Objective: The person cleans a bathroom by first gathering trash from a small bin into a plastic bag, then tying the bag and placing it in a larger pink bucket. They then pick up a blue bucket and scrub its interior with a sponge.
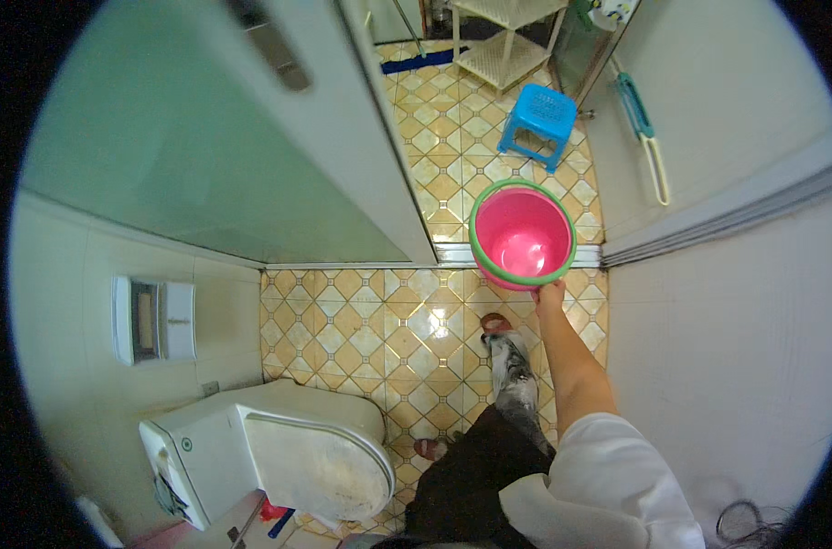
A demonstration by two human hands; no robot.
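A pink plastic bucket [526, 233] with a green rim is held out in front of me over the metal door track. My right hand [550, 293] grips its near edge, and the fingers are partly hidden behind the rim. Inside, the bucket shows a shiny bottom and no object lying in it. Just beyond it stands a blue plastic stool [542, 114] on the tiles. My left hand is out of the picture.
A frosted glass door [224, 137] fills the left. Below it is a white toilet [315, 457] with its lid down. A corner rack [503, 59] and a blue floor squeegee [420, 62] stand at the back. A teal-handled brush [637, 114] hangs on the right wall.
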